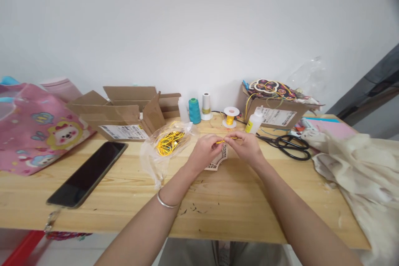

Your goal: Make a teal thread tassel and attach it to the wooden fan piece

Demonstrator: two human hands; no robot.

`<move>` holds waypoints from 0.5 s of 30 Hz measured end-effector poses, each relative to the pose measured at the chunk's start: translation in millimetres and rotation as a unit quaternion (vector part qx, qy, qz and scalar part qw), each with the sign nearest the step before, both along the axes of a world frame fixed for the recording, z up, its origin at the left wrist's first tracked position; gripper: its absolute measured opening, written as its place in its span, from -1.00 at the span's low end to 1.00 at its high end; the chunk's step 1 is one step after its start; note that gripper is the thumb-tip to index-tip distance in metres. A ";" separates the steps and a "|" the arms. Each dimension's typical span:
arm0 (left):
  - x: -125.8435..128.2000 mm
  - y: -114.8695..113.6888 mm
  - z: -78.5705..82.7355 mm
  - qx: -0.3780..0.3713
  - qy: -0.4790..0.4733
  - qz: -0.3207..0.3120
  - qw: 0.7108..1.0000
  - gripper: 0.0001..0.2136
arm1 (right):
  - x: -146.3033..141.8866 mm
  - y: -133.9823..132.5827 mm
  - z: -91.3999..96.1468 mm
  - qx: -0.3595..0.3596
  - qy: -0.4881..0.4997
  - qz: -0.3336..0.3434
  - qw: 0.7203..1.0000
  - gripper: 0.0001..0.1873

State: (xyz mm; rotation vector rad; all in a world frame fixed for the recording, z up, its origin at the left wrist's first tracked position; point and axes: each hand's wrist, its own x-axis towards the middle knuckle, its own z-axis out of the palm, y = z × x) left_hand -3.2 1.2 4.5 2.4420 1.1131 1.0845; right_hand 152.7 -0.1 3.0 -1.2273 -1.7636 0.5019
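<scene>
My left hand and my right hand meet over the middle of the wooden table. Both pinch a short length of yellow cord between their fingertips. Under the hands lies a small laser-cut wooden piece, partly hidden by them. A clear plastic bag holding a bundle of yellow cord lies just left of my left hand. A silver bangle sits on my left wrist.
A black phone lies at the left. Open cardboard boxes stand behind, with thread spools, a yellow cord reel and a white bottle. Black scissors, cream cloth and a pink bag flank the sides.
</scene>
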 end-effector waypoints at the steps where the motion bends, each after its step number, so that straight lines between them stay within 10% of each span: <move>1: -0.4 0.0 0.3 0.001 0.004 -0.008 1.000 -0.86 | -0.4 -0.3 2.1 -0.036 0.027 -0.002 0.999 -0.90; 9: -2.0 -0.7 1.6 0.007 0.020 -0.079 0.997 -0.81 | 10.0 -3.5 10.4 -0.334 0.273 0.093 0.898 -0.81; 15: -2.5 0.5 0.2 -0.035 -0.081 -0.017 0.996 -0.85 | 5.8 -1.0 -8.1 -0.332 0.339 0.128 0.871 -0.80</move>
